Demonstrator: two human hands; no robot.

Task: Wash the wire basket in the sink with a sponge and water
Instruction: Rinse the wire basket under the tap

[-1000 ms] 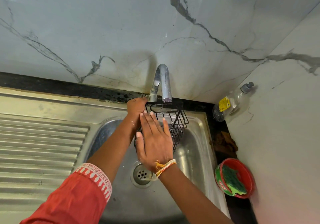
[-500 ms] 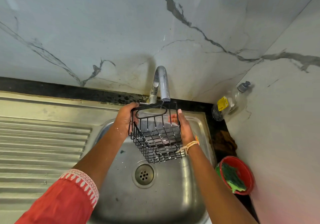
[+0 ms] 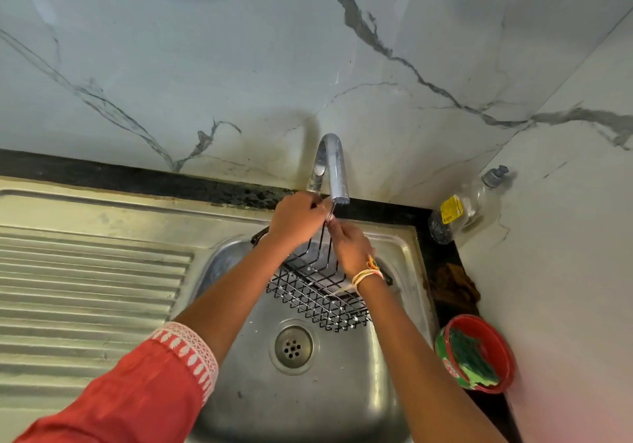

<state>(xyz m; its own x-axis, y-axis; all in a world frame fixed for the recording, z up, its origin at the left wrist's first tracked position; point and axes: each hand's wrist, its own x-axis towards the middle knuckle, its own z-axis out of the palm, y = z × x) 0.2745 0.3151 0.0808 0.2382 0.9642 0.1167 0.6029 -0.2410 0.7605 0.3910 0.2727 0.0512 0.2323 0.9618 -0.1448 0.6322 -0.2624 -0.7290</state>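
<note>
The black wire basket [image 3: 318, 295] hangs tilted over the steel sink [image 3: 308, 398], its mesh bottom facing me above the drain [image 3: 293, 346]. My left hand [image 3: 296, 220] curls round the basket's top wire right under the tap spout [image 3: 334, 168]. Just beside it, my right hand [image 3: 349, 245] pinches the same upper wire, and the two hands nearly touch. A thin trickle of water [image 3: 332, 208] falls from the spout onto them. The green sponge [image 3: 474, 357] lies in a red bowl [image 3: 503, 346] on the counter to the right of the sink.
A ribbed steel drainboard [image 3: 85, 288] stretches to the left of the basin. A clear soap bottle [image 3: 455, 213] leans in the back right corner against the marble wall. A brown rag [image 3: 452, 288] lies on the black counter strip between bottle and bowl.
The basket has tipped lower into the sink. Both hands left its sides and came together at its top wire under the spout.
</note>
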